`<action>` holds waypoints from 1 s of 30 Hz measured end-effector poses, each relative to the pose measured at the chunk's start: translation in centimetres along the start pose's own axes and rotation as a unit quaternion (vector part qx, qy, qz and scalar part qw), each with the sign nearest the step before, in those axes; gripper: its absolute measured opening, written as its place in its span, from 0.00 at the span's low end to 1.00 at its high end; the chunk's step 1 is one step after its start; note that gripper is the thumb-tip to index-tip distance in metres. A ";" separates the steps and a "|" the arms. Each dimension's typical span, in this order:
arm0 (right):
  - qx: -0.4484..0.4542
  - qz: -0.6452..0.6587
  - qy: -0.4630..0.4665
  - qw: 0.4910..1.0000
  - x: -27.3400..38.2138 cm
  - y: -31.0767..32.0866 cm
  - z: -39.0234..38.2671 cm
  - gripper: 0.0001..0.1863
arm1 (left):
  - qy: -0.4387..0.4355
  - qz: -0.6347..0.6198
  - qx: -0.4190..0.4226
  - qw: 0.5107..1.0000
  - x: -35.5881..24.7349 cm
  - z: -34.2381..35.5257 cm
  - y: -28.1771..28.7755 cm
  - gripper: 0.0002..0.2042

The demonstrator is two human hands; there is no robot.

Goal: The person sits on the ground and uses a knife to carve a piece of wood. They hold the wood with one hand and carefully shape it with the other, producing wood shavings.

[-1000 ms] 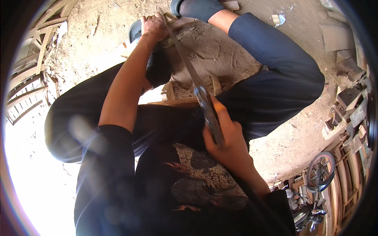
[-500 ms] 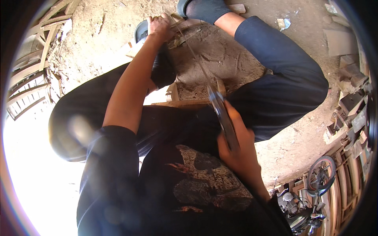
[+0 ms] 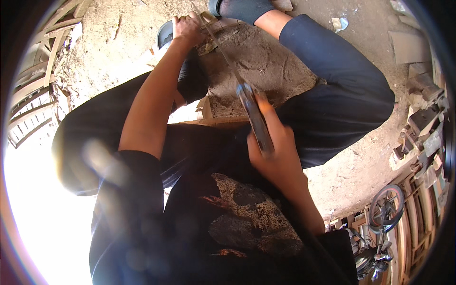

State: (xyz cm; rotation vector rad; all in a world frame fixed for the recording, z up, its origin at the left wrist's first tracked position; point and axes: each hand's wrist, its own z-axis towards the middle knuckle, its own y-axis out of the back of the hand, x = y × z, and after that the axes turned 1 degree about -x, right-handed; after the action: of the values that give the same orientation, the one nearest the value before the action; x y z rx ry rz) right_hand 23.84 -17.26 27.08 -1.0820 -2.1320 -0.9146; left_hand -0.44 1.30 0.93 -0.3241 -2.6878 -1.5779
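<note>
My right hand (image 3: 278, 142) is closed round the dark handle of a hand saw (image 3: 227, 57), in front of my body. The saw's thin blade is seen nearly edge-on and slants away to the upper left, its far end beside my left hand (image 3: 187, 29). That left hand is closed, with fingers curled over a piece of wood (image 3: 228, 22) low by my feet. Most of the wood is covered by the hand and the blade, so the place where the blade meets it is unclear. The handle is slightly blurred.
My bent legs frame the work, a sandalled foot (image 3: 242, 8) at the far side. A wooden piece (image 3: 218, 121) lies between my thighs on the dirt floor (image 3: 137, 28). Wooden frames (image 3: 35, 90) stand left; wood offcuts (image 3: 422, 118) and a motorcycle (image 3: 380, 228) are at right.
My right hand has pushed the saw forward and to the left, away from my body. The left hand stays at the wood, with only a slight shift in the picture.
</note>
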 end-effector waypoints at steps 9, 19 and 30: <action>-0.006 0.021 -0.009 1.000 -0.5 -0.2 -0.6 0.31 | -0.002 0.001 -0.007 1.000 0.1 0.3 -0.8 0.38; -0.018 -0.015 0.013 1.000 -0.3 0.6 -0.9 0.34 | -0.014 0.016 -0.015 1.000 -0.6 0.0 -0.5 0.33; 0.022 -0.010 -0.052 0.998 0.1 -0.7 1.4 0.31 | 0.010 -0.017 0.010 1.000 0.0 0.2 -0.3 0.37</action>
State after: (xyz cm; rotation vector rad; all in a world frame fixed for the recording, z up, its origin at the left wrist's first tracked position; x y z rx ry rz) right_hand 22.99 -16.46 26.13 -1.1094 -2.2414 -0.8326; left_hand -0.45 1.34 0.56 -0.2634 -2.7057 -1.5537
